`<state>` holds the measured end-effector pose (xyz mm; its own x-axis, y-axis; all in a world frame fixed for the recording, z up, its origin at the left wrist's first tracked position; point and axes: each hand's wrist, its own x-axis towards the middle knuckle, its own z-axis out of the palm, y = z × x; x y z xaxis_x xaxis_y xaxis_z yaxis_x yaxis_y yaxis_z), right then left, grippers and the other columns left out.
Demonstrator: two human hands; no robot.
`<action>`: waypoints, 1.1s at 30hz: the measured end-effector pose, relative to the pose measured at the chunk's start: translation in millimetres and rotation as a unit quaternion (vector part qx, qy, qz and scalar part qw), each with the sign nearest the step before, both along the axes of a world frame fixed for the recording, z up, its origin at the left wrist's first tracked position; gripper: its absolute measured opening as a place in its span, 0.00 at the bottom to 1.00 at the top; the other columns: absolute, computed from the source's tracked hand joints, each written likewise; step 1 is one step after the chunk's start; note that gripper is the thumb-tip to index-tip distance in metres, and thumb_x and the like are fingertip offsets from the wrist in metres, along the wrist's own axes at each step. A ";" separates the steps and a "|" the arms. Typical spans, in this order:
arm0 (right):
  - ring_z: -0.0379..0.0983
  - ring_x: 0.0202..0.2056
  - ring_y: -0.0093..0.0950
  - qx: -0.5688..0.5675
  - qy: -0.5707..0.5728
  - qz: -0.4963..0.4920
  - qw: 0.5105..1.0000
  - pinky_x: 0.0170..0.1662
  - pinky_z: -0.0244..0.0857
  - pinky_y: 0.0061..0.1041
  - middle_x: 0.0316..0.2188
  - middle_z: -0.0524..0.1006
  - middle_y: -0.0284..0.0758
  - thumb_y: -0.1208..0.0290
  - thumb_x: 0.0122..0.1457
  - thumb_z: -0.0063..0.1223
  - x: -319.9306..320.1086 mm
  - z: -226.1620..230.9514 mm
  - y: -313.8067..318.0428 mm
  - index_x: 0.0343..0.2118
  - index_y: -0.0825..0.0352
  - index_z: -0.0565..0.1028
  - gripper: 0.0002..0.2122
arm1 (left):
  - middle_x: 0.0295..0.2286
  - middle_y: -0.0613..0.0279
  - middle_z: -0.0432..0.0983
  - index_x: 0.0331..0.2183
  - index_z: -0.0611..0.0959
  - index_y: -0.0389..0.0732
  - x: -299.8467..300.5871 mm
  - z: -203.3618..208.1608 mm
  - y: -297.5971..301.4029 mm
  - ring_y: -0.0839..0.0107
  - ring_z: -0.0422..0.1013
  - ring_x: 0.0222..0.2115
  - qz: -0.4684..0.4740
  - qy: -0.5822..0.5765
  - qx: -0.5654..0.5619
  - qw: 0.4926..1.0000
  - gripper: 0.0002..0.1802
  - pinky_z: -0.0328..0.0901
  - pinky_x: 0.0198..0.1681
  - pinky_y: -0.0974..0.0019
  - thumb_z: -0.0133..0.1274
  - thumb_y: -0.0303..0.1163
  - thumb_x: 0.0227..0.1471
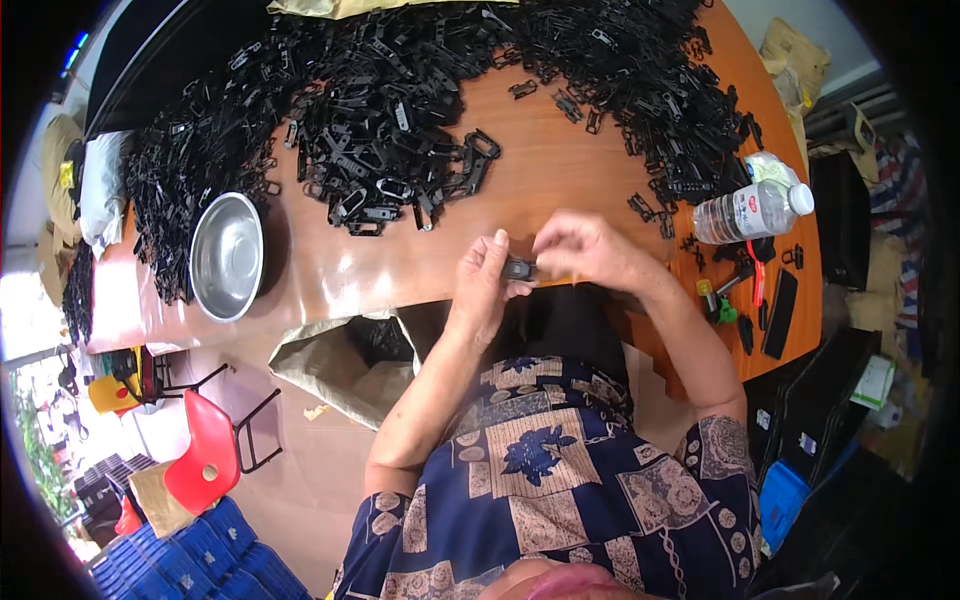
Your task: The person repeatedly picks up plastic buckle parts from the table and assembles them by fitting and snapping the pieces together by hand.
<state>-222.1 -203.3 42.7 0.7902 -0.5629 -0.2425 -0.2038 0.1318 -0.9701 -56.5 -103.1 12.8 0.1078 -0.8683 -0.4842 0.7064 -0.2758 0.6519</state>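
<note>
Close to the table's front edge, my left hand (484, 282) is closed on a small black plastic part (518, 269), held between thumb and fingers. My right hand (592, 250) is just to the right of it with bent fingers. Its fingertips are smeared by motion, so whether they hold or touch anything cannot be made out. Beyond my hands, a big heap of similar black plastic parts (385, 120) lies on the brown table (560, 170). More heaps of black parts spread to the left (170, 190) and far right (665, 110).
A steel bowl (228, 257) stands at the table's left. On the right are a plastic bottle (750, 212), red-handled tool (758, 280) and black strip (780, 315). An open sack (345, 375) sits below the front edge. A red chair (203, 455) and blue crates (200, 560) are lower left.
</note>
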 end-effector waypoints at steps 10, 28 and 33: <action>0.71 0.36 0.33 -0.664 0.327 -0.093 0.666 0.37 0.68 0.32 0.31 0.71 0.36 0.72 0.53 0.53 18.6 -21.4 -138.5 0.31 0.66 0.73 0.05 | 0.24 0.64 0.73 0.35 0.74 0.42 -0.4 26.1 -55.9 0.74 0.68 0.21 -0.149 -0.038 -0.011 0.988 0.06 0.62 0.22 0.77 0.53 0.32 0.56; 0.72 0.30 0.17 0.182 -0.213 -0.184 0.942 0.28 0.62 0.13 0.36 0.78 0.34 0.74 0.59 0.51 -31.6 -8.0 -102.3 0.37 0.64 0.74 0.04 | 0.34 0.59 0.71 0.43 0.73 0.47 82.8 49.5 -165.4 0.59 0.74 0.36 -0.406 -0.852 -0.252 0.212 0.28 0.71 0.35 0.62 0.61 0.23 0.35; 0.72 0.30 0.18 0.244 -0.230 -0.164 0.928 0.28 0.62 0.15 0.36 0.78 0.35 0.74 0.59 0.52 -30.1 -2.4 -73.9 0.37 0.63 0.75 0.05 | 0.35 0.59 0.71 0.40 0.75 0.45 83.7 37.8 -154.7 0.62 0.76 0.34 -0.342 -0.872 -0.277 0.215 0.17 0.71 0.33 0.64 0.50 0.22 0.45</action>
<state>-252.3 -277.3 40.3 0.6785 -0.7035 -0.2115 0.3454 0.5596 -0.7533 27.2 -257.8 50.7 -0.5381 -0.8424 -0.0278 -0.8274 0.5343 -0.1730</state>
